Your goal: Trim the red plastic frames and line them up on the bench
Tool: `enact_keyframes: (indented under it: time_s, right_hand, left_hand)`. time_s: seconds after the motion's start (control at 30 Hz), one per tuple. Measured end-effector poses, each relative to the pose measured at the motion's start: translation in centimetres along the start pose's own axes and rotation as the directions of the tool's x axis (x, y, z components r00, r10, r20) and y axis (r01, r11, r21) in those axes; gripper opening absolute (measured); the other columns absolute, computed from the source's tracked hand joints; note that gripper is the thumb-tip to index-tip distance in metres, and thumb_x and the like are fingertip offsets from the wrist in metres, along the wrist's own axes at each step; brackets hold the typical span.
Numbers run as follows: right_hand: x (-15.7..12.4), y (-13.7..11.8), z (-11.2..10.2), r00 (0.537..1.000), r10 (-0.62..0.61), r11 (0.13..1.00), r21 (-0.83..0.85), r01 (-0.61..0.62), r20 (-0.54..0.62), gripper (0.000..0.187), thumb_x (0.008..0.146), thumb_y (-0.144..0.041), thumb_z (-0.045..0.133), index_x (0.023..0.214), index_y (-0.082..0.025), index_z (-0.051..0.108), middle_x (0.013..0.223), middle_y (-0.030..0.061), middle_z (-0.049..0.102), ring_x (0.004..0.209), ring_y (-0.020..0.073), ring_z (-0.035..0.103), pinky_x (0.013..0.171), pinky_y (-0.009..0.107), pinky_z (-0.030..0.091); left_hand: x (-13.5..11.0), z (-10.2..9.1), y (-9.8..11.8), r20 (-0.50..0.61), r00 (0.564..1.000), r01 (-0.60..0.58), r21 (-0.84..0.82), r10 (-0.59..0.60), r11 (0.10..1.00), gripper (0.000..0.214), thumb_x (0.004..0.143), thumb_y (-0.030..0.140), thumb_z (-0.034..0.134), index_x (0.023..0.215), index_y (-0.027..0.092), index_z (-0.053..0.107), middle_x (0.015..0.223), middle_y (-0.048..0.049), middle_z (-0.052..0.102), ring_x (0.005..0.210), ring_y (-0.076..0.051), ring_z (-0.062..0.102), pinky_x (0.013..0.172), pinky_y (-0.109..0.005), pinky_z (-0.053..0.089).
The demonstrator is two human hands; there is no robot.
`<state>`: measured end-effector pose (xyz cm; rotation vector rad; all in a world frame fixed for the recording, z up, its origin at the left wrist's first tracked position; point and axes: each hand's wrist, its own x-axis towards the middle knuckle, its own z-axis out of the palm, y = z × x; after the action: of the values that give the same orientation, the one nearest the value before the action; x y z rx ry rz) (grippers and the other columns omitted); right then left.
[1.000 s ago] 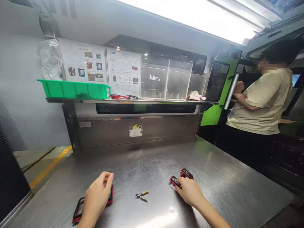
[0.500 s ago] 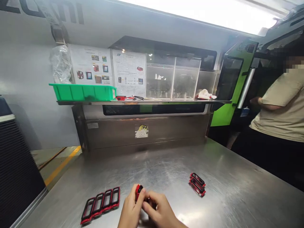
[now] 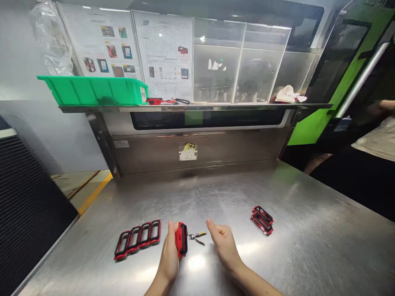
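My left hand [image 3: 169, 248] is closed round a red-and-black plastic frame [image 3: 181, 240], held on its edge above the metal table [image 3: 197, 193]. My right hand [image 3: 224, 244] is off to the right, apart from the frame, its thumb raised away from partly curled fingers and nothing visible in it. Between the hands, a small pair of pliers [image 3: 197, 236] with a yellow handle and a dark one lies on the table. Left of my hands, several similar red-and-black frames [image 3: 137, 238] lie side by side in a slanting row. Two more frames [image 3: 262, 220] sit close together at the right.
A shelf [image 3: 197, 108] spans the table's back, carrying a green bin [image 3: 95, 91], a small red part [image 3: 154, 101], clear dividers [image 3: 216, 70] and a white cloth [image 3: 289, 94]. Printed sheets [image 3: 165, 57] stand behind. A person [image 3: 378, 139] is beyond the right edge.
My hands have come apart: the right has left the frame and moved right. The frame in my left hand is now clearly visible, as are the pliers. My view has tilted down.
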<state>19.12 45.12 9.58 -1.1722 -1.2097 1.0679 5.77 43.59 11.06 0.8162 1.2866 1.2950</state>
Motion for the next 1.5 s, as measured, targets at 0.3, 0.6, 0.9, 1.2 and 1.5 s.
enact_keyframes:
  time_s: [0.3,0.6,0.9,1.2,1.5]
  right_hand:
    - [0.1,0.4,-0.2,1.0,-0.011,0.999,-0.038,0.011,-0.007,0.063,0.072,-0.076,0.041,0.052,-0.023,0.014,0.055,-0.0043,0.012,0.05,0.0103,0.011,0.044,0.025,0.013]
    - [0.1,0.7,-0.2,0.996,-0.043,0.999,0.008,0.044,-0.077,0.058,0.077,-0.073,0.04,0.057,-0.022,0.02,0.055,-0.0053,0.018,0.051,0.0116,0.018,0.047,0.023,0.02]
    - [-0.4,0.7,-0.3,0.997,-0.046,0.994,0.097,0.04,0.058,0.018,0.078,-0.036,0.039,0.071,-0.02,0.044,0.049,-0.0086,0.019,0.045,0.012,0.019,0.044,0.022,0.016]
    - [-0.6,0.0,-0.4,0.997,-0.071,0.995,0.067,0.068,0.044,0.019,0.069,-0.032,0.04,0.054,-0.02,0.038,0.048,-0.0064,0.024,0.045,0.0108,0.024,0.044,0.021,0.019]
    - [-0.5,-0.5,0.2,0.999,-0.04,0.998,0.052,0.039,0.019,0.039,0.066,-0.052,0.066,0.057,-0.015,0.056,0.042,-0.0097,0.022,0.039,0.0078,0.022,0.039,0.019,0.02]
  left_hand:
    - [0.5,-0.5,-1.0,0.048,0.997,-0.063,0.06,0.061,0.996,0.064,0.057,0.086,0.037,0.054,0.022,0.043,0.05,0.0043,0.039,0.052,-0.014,0.039,0.054,-0.025,0.038]
    - [-0.4,-0.5,-0.1,0.098,0.993,-0.074,0.049,0.069,0.996,0.06,0.065,0.079,0.04,0.059,0.02,0.05,0.061,-0.0005,0.054,0.073,-0.02,0.055,0.069,-0.027,0.044]
    - [-0.3,-0.9,-0.4,0.087,0.983,-0.179,0.194,0.164,0.965,0.064,0.067,0.079,0.038,0.069,0.019,0.059,0.076,-0.0045,0.062,0.086,-0.022,0.055,0.082,-0.028,0.04]
    - [-0.7,-0.5,0.4,0.018,0.988,-0.153,0.153,0.152,0.976,0.057,0.065,0.077,0.044,0.058,0.021,0.051,0.063,-0.0014,0.053,0.075,-0.021,0.052,0.069,-0.027,0.042]
    - [-0.6,-0.4,-0.2,0.064,0.986,-0.165,0.169,0.156,0.972,0.054,0.072,0.074,0.039,0.057,0.023,0.046,0.053,0.0017,0.047,0.055,-0.017,0.046,0.053,-0.027,0.039]
